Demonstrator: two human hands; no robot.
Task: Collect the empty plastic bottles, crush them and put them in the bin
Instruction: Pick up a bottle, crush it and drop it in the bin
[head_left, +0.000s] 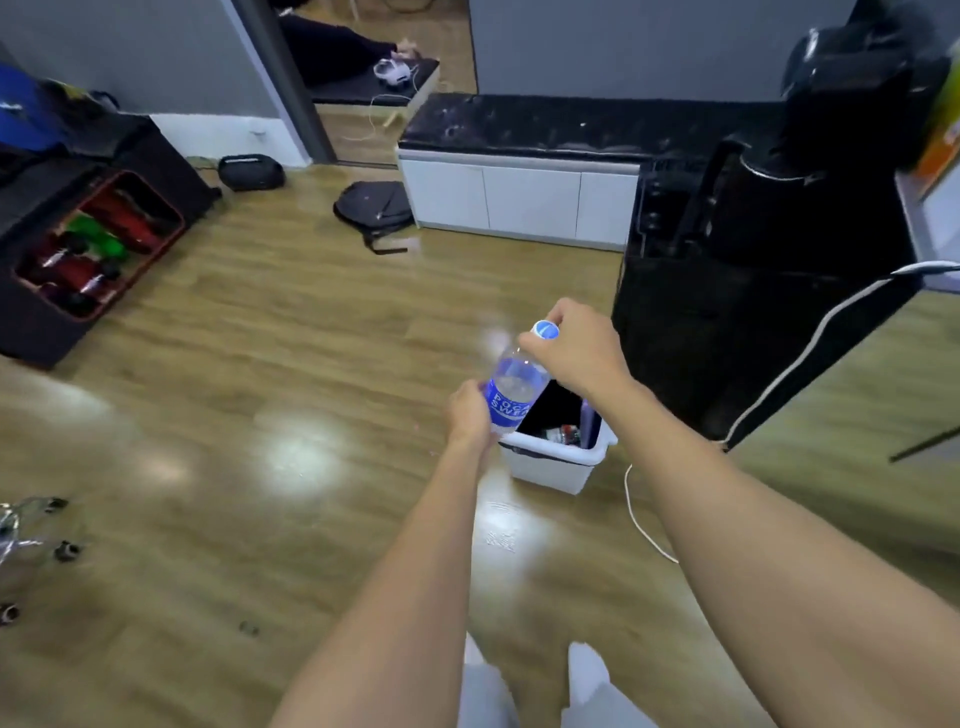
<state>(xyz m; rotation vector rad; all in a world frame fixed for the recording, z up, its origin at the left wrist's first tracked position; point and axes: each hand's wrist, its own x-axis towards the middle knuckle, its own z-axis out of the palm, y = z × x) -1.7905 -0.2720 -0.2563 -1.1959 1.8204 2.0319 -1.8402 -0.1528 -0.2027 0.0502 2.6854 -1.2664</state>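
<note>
A clear plastic bottle (511, 392) with a blue label and a blue-and-white cap is held tilted between both hands, just left of and above a white bin (550, 470). My left hand (467, 415) grips the bottle's lower end. My right hand (576, 348) pinches the cap end at the top. The bin stands on the wooden floor, lined dark inside, with some rubbish at its bottom.
A tall black appliance (727, 312) with a jacket draped on it stands right behind the bin. A white cable (641, 525) trails on the floor. A black backpack (374, 208), a low white cabinet (519, 197) and a crate of bottles (93, 244) lie farther off.
</note>
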